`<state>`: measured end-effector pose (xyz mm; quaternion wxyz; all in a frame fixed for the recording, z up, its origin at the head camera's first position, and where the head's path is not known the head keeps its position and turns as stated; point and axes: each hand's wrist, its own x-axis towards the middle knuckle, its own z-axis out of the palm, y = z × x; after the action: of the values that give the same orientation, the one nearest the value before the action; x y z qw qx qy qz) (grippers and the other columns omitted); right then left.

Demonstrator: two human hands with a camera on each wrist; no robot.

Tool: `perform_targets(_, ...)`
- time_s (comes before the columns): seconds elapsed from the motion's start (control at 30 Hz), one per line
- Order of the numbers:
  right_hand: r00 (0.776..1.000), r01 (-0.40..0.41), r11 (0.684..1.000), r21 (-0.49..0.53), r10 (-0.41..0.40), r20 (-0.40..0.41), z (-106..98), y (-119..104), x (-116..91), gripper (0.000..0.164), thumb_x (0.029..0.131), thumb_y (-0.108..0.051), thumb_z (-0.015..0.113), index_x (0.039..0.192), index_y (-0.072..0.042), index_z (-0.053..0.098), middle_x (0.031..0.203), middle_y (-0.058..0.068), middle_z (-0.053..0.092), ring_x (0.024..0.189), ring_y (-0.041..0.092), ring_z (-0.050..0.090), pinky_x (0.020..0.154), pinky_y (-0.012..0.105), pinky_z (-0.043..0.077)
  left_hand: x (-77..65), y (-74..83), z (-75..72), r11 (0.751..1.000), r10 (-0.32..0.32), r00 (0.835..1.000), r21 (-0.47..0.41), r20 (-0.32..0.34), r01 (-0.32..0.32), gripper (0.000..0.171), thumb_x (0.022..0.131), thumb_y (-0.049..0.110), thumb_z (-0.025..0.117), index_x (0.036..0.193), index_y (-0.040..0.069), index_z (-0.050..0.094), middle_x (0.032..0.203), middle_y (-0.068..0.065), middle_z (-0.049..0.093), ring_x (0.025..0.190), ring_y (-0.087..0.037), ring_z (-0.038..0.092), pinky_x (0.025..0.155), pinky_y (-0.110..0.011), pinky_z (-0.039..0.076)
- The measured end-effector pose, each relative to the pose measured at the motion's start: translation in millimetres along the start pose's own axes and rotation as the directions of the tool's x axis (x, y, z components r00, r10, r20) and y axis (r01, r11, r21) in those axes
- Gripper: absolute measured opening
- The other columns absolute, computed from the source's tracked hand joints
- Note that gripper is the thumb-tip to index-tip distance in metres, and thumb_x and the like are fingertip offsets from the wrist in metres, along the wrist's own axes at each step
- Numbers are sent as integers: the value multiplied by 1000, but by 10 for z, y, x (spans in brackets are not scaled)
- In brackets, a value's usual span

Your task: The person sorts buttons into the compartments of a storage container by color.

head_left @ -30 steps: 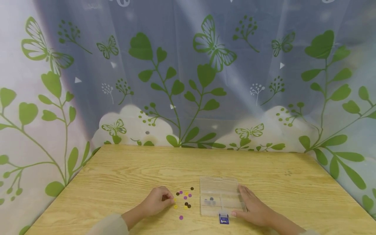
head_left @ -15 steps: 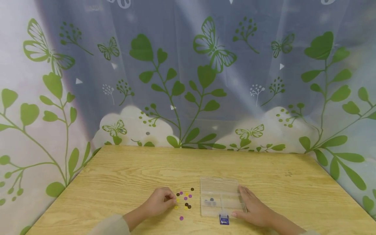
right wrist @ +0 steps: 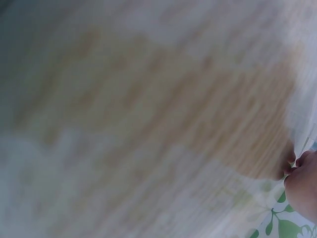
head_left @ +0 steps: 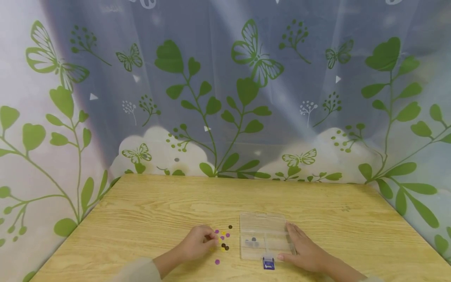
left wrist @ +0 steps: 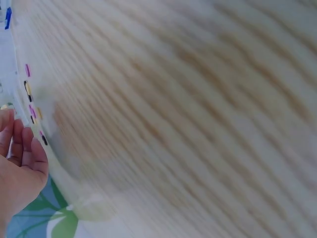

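My left hand (head_left: 198,243) pinches a small yellow button (left wrist: 6,106) between thumb and forefinger, held low over the loose buttons on the table. Around its fingertips lie several small round buttons: purple ones (head_left: 217,262), black ones (head_left: 230,227) and yellow ones (head_left: 223,233). To their right sits a clear plastic divided box (head_left: 276,244) with a blue latch (head_left: 268,263) at its front. A dark button (head_left: 254,239) shows in its left part. My right hand (head_left: 307,250) grips the box's right side, thumb at the front edge and fingers along the side.
The wood-grain table (head_left: 169,199) extends behind and to both sides of the hands. A curtain (head_left: 225,98) printed with leaves and butterflies hangs behind the table and at its sides.
My left hand has moved a little to the right with the yellow button, over the loose buttons, and now covers some on the left. My right hand and the box stay put.
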<state>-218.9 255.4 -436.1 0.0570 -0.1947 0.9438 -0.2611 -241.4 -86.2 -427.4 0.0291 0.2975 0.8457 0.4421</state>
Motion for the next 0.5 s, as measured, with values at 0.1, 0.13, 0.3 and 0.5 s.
perform_targets(0.1,1000,-2,1000,-1,2,-1,1,-5,0,99,85,-54,56,142,12,9,149,33,9,137,49,9,108,62,14,8,19,28,1000,-1,1000,-10,-2,1,6,84,4,63,81,0,66,80,-4,60,72,-1,49,65,-15,47)
perform_targets(0.13,1000,-3,1000,0,3,0,1,-5,-1,99,85,-54,56,142,12,9,149,33,9,137,50,9,108,62,13,7,25,36,1000,-4,1000,-20,2,4,6,84,4,63,81,0,66,80,-4,60,72,-1,49,65,-14,47)
perform_targets(0.3,1000,-3,1000,0,3,2,2,-4,-2,98,86,-53,55,142,12,9,149,33,9,137,50,9,108,63,13,6,55,76,998,15,1000,-64,22,-14,9,85,4,62,80,-2,65,79,-4,57,72,1,49,66,-14,47)
perform_targets(0.5,1000,-5,1000,-4,5,-5,1,-8,-5,99,86,-54,56,142,12,9,149,33,10,137,50,10,108,62,14,49,86,123,998,45,998,-52,42,-43,8,86,5,61,83,-1,65,82,-5,60,75,1,51,68,-13,47)
